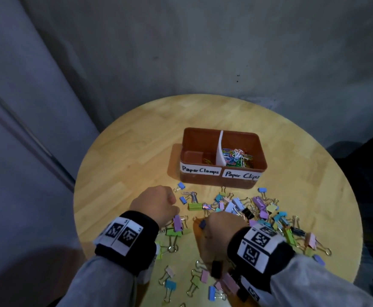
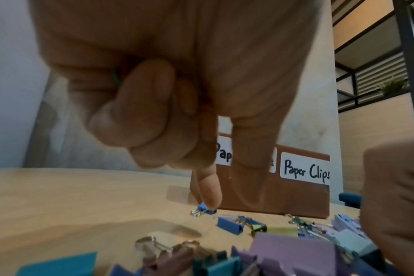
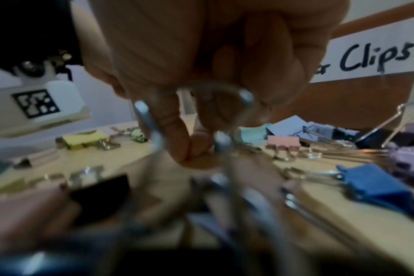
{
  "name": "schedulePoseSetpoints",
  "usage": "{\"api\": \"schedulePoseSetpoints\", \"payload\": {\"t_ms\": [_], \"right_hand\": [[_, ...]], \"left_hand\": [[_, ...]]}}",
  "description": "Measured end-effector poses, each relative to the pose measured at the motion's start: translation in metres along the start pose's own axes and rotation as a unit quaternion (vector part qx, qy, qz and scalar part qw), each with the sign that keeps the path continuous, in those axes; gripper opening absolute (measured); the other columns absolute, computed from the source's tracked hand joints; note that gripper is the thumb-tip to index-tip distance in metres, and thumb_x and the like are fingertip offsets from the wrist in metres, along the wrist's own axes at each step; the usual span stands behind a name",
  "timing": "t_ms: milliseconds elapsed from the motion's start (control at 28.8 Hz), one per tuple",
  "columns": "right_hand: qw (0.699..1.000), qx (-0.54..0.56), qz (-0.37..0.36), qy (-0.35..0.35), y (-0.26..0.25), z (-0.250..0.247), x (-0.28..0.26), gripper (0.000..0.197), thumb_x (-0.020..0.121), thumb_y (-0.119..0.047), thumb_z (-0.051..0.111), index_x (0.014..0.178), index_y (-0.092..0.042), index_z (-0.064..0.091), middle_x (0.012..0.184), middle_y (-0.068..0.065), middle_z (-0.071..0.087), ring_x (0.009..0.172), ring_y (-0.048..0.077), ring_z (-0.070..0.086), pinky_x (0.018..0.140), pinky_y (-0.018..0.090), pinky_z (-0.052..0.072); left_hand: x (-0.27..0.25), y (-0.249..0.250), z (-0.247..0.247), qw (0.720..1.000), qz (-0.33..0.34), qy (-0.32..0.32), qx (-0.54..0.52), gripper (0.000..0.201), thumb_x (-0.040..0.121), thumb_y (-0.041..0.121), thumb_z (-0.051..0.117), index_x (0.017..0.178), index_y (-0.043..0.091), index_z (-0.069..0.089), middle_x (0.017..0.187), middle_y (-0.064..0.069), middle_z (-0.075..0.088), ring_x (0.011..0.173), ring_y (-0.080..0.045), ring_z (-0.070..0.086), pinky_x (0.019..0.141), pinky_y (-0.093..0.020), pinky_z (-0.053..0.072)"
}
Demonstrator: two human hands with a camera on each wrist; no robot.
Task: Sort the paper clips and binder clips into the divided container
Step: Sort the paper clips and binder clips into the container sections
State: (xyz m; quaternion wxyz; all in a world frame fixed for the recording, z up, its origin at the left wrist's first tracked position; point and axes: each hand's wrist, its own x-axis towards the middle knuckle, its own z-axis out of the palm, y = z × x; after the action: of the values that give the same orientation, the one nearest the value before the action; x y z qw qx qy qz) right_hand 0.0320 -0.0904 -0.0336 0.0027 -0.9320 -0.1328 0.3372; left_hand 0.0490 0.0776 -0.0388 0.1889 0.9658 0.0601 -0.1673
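A brown divided container [image 1: 203, 182] stands on the table, labelled "Paper Clamps" on the left and "Paper Clips" on the right. Coloured paper clips [image 1: 238, 157] fill its right compartment and a few lie in the left one [image 1: 207, 161]. Pastel binder clips [image 1: 247, 207] are scattered in front of it. My left hand [image 1: 159, 202] [image 2: 227, 183] hovers at the pile's left edge, its back fingers curled over a sliver of green wire, index and thumb pointing down. My right hand [image 1: 218, 231] [image 3: 191, 151] holds binder clips in its curled fingers, thumb and index pinched at the tabletop.
The round wooden table [image 1: 136, 156] stands against a grey wall, its edge close to the left of my left hand. Binder clips also lie near the front edge [image 1: 170, 284]. A small blue binder clip [image 2: 203, 210] sits just before the container [image 2: 296, 201].
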Motion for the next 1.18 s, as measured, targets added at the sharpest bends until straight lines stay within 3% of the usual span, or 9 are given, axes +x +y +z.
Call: {"api": "schedulePoseSetpoints", "payload": {"t_ms": [139,243,313,452,556,660,938,1077,1181], "right_hand": [[1.000,0.013,-0.005,0.020,0.009,-0.002,-0.005,0.018,0.089,-0.021,0.054,0.072,-0.015,0.048,0.066,-0.002,0.040,0.071,0.023,0.048,0.064,0.026,0.039],[0.995,0.082,-0.003,0.063,0.026,-0.011,-0.015,0.017,0.093,-0.028,0.046,0.095,-0.016,0.057,0.093,0.006,0.058,0.088,0.024,0.053,0.070,0.025,0.036],[0.989,0.129,0.000,0.073,0.040,-0.016,-0.018,0.023,0.097,-0.029,0.040,0.094,-0.015,0.057,0.100,0.008,0.058,0.096,0.025,0.052,0.069,0.026,0.035],[0.968,0.221,0.033,0.110,0.065,-0.013,-0.020,0.030,0.095,-0.024,0.043,0.065,-0.020,0.039,0.067,-0.003,0.042,0.075,0.022,0.046,0.054,0.030,0.030],[0.955,0.275,0.034,0.104,0.076,-0.007,-0.021,0.028,0.095,-0.017,0.044,0.068,-0.021,0.037,0.065,-0.006,0.044,0.059,0.008,0.043,0.049,0.022,0.029],[0.954,0.280,0.035,0.097,0.083,-0.002,-0.021,0.023,0.098,-0.019,0.042,0.076,-0.019,0.036,0.073,0.000,0.044,0.064,0.014,0.043,0.053,0.026,0.031],[0.939,0.330,0.005,0.095,0.080,-0.002,-0.018,0.021,0.095,-0.008,0.037,0.083,-0.020,0.049,0.079,0.002,0.056,0.063,0.018,0.050,0.056,0.027,0.042],[0.953,0.287,-0.009,0.098,0.056,-0.014,-0.010,0.033,0.089,-0.003,0.043,0.088,-0.031,0.061,0.099,-0.003,0.063,0.090,0.018,0.061,0.083,0.034,0.054],[0.946,0.307,-0.003,0.106,0.042,-0.030,-0.004,0.035,0.088,0.001,0.042,0.087,-0.026,0.065,0.089,-0.003,0.059,0.088,0.021,0.061,0.082,0.036,0.055]], "left_hand": [[0.011,0.006,0.000,0.999,0.012,0.046,-0.014,0.015,0.092,0.030,0.055,0.086,0.040,0.065,0.113,0.011,0.065,0.094,-0.014,0.062,0.077,-0.028,0.049],[0.023,0.015,-0.005,0.996,0.038,0.078,0.031,0.018,0.093,0.028,0.056,0.085,0.039,0.068,0.119,0.013,0.064,0.099,-0.014,0.063,0.081,-0.028,0.051],[0.031,0.024,-0.006,0.989,0.100,0.061,0.085,0.022,0.095,0.023,0.055,0.098,0.037,0.071,0.125,0.012,0.062,0.109,-0.014,0.059,0.083,-0.028,0.048],[0.042,0.042,0.000,0.952,0.222,-0.010,0.210,0.032,0.093,0.012,0.052,0.112,0.032,0.068,0.121,0.009,0.064,0.114,-0.018,0.057,0.084,-0.033,0.052],[0.047,0.047,0.000,0.936,0.237,-0.039,0.259,0.026,0.093,0.024,0.058,0.116,0.033,0.067,0.122,0.009,0.064,0.115,-0.016,0.056,0.085,-0.031,0.047],[0.049,0.049,0.000,0.920,0.267,-0.043,0.285,0.019,0.092,0.027,0.057,0.108,0.029,0.068,0.112,0.008,0.066,0.107,-0.017,0.058,0.079,-0.030,0.047],[0.039,0.043,0.003,0.949,0.217,-0.097,0.209,0.005,0.079,0.020,0.060,0.081,0.021,0.064,0.084,0.007,0.066,0.081,-0.016,0.059,0.065,-0.026,0.045],[0.036,0.042,0.001,0.957,0.206,-0.113,0.170,0.009,0.077,0.025,0.064,0.070,0.024,0.058,0.070,0.010,0.059,0.069,-0.012,0.055,0.059,-0.025,0.039],[0.031,0.037,-0.010,0.973,0.175,-0.126,0.081,0.015,0.081,0.024,0.064,0.067,0.024,0.057,0.066,0.009,0.059,0.064,-0.010,0.054,0.061,-0.026,0.044]]}}
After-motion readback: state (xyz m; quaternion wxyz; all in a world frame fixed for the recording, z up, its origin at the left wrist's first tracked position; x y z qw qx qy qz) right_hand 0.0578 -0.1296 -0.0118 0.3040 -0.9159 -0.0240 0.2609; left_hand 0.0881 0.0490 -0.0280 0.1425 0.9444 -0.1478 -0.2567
